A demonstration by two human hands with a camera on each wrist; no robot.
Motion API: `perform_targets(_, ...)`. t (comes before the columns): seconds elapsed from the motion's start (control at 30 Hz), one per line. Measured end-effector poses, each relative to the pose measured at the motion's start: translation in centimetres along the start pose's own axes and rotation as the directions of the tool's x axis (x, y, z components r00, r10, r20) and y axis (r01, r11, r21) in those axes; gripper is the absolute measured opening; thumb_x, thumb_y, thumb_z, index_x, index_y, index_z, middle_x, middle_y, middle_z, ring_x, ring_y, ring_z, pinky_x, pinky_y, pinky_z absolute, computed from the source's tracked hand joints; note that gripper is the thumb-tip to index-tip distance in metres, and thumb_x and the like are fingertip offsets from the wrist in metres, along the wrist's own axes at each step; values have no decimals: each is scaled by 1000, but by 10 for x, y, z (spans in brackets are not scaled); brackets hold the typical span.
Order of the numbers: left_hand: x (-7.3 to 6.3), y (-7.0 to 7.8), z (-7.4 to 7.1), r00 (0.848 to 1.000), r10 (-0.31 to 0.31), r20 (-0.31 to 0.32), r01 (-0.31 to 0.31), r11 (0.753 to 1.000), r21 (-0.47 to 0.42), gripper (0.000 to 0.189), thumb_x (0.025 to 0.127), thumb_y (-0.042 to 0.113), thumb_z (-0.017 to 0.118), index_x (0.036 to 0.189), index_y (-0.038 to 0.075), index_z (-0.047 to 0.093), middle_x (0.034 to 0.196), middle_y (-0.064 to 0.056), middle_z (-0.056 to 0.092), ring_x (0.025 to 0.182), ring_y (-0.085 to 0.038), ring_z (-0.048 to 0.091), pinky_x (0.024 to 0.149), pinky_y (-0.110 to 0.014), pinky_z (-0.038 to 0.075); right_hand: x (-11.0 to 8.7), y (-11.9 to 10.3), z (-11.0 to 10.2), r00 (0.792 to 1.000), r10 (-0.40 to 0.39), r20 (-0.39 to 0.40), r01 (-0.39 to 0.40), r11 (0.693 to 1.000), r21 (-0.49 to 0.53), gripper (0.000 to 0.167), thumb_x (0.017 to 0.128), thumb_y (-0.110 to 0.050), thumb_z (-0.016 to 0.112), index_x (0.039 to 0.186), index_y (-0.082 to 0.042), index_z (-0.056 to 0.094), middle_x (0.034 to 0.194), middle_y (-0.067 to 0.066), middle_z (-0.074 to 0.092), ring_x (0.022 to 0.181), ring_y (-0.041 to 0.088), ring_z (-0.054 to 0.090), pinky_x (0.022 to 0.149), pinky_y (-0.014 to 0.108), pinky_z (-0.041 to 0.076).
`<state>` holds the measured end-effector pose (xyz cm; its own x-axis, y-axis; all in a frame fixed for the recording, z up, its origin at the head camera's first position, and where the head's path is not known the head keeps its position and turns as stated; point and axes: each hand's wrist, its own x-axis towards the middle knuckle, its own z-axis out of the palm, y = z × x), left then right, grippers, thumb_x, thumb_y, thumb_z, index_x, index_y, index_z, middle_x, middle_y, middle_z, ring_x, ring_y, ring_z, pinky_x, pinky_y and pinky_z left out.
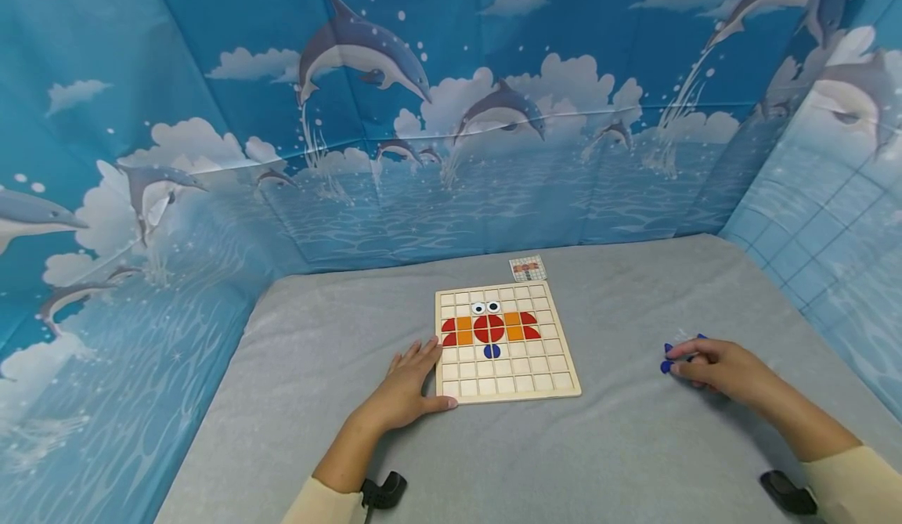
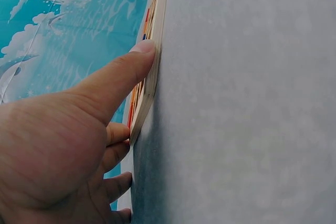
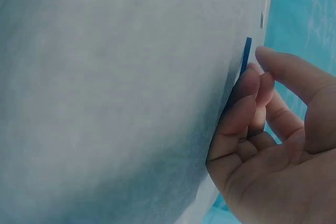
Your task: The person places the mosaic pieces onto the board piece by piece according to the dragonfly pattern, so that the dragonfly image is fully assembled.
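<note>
A wooden grid board [image 1: 479, 388] lies on the grey cloth with a picture of flat pieces: red quarter circles [image 1: 489, 328], orange squares [image 1: 514, 326], two eye discs [image 1: 485, 307] and a blue rounded pair [image 1: 492, 351]. My left hand [image 1: 402, 389] rests against the board's left side, its thumb at the near left corner. Off to the right, my right hand [image 1: 726, 369] reaches down among loose blue pieces [image 1: 665, 367], partly hidden by the fingers. In the right wrist view a blue piece [image 3: 245, 55] shows edge-on beside the fingertips; thumb and index finger stand apart.
A small picture card [image 1: 528, 268] lies beyond the board's far edge. Grey cloth [image 1: 606, 446] covers the surface. A dolphin-printed curtain [image 1: 451, 195] stands around the back and sides. A small black device [image 1: 384, 491] sits by the left wrist.
</note>
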<state>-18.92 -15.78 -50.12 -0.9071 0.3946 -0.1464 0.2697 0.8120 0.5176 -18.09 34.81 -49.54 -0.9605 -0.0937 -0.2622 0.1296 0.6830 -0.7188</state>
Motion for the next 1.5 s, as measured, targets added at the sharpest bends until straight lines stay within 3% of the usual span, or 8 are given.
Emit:
perform_targets(0.8,1,-1,1,1000,-10,-4,10,1000,6,99,83,52,79,160,13,30,170,-3,23,158,-35,15,125,-62,9,-2,-2,5,999,-55,1,54,991,-121,28,93,-30,73,99,-5,64,78,-3,48,65,5,45,55,24,38)
perform_targets(1.0,0,-1,1,1000,-6,-3,6,1000,4,99,83,51,79,160,13,30,169,-3,23,158,-35,16,126,-61,9,-3,-6,4,998,-56,-19,53,991,-126,26,96,-30,70,101,-5,64,83,0,56,69,5,46,58,24,40)
perform_targets(1.13,0,0,1,1000,-7,-3,7,1000,1,99,83,52,79,160,12,31,169,-4,24,158,-35,15,125,-62,9,-4,-14,5,997,-71,-35,68,994,-83,28,99,-30,66,107,-4,63,91,3,64,71,7,52,60,25,45)
perform_targets(1.23,0,0,1,1000,-6,-3,6,1000,0,99,83,52,79,160,12,31,169,-4,24,158,-35,15,125,-62,9,-4,-20,9,997,-78,-28,78,997,-1,31,100,-30,65,110,-1,61,87,3,68,69,10,58,59,26,47)
perform_targets(1.37,0,-1,1,1000,-3,-5,3,1000,7,99,83,52,79,160,12,31,169,-3,24,158,-34,15,125,-62,10,-2,-29,16,997,-77,-23,79,992,99,38,99,-34,66,114,1,61,82,2,69,67,13,59,59,27,48)
perform_targets(1.5,0,-1,1,1000,-6,-5,6,1000,12,99,84,52,78,160,13,30,169,-3,24,158,-34,15,125,-62,10,0,-40,20,995,-77,-60,83,989,121,41,97,-39,67,116,-2,63,85,2,66,71,14,58,62,28,49)
